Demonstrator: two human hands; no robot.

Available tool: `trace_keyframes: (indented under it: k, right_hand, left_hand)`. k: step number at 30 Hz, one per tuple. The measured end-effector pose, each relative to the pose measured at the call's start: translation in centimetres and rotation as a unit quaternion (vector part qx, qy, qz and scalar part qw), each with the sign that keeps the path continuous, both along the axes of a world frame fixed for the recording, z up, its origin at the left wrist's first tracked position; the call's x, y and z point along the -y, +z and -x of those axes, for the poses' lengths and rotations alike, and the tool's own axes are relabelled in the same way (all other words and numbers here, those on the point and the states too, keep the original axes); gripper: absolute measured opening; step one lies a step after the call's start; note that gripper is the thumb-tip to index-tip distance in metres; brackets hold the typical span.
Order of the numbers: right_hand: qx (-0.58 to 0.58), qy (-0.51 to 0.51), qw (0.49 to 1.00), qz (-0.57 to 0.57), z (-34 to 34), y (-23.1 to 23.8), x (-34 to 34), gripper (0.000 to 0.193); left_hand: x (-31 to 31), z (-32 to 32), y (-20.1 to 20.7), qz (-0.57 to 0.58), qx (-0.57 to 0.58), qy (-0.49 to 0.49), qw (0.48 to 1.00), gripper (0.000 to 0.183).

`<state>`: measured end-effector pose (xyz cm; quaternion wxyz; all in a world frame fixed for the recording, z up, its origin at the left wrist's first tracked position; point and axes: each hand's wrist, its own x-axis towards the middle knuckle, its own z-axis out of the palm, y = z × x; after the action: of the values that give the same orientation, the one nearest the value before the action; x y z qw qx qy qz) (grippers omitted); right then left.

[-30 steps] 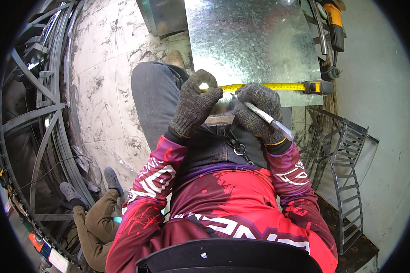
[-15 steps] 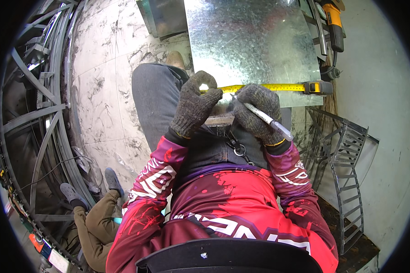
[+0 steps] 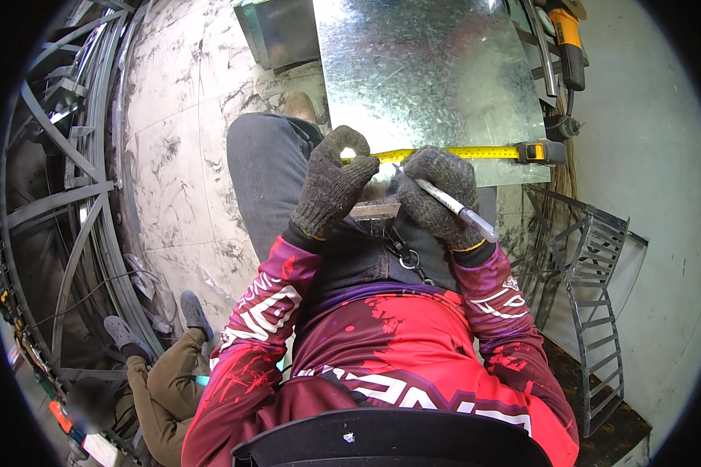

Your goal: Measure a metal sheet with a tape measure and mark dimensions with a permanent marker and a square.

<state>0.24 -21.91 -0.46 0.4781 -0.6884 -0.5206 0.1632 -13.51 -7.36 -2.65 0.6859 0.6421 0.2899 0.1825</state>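
We note gloved left hand (image 3: 333, 183) pinching the yellow tape measure (image 3: 475, 152) flat along the galvanized sheet (image 3: 428, 78)'s near edge on our lap, right hand (image 3: 436, 194) gripping a marker (image 3: 448, 204) tip-down; advise tape taut, marker upright; no containers discernible.

Marbled tile floor (image 3: 171, 117) carries a galvanized metal sheet (image 3: 428, 70), a small metal box (image 3: 284, 31) and grey metal frames (image 3: 62, 202).
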Motion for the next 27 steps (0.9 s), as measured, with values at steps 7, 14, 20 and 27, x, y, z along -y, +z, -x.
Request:
trace_keyframes:
  k: [7,14,20,27]
  right_hand:
    - [0.006,-0.004,1.0,-0.016,-0.3,0.0,-0.2,0.017]
    - [0.01,-0.017,1.0,0.004,-0.4,2.7,-1.3,0.009]
    - [0.239,-0.217,0.934,-0.154,-4.7,3.3,2.8,0.022]
    - [0.085,-0.283,0.95,-0.099,-12.4,-0.1,10.0,0.049]
  left_hand:
    - [0.0,-0.4,-0.1,0.016,0.005,0.0,1.0,0.014]
    - [-1.1,-0.3,0.0,-0.01,0.01,0.026,1.0,0.014]
    - [-0.5,-0.6,-2.1,-0.048,0.019,0.017,0.999,0.017]
    - [0.2,-0.6,-2.8,-0.092,0.031,0.01,0.995,0.017]
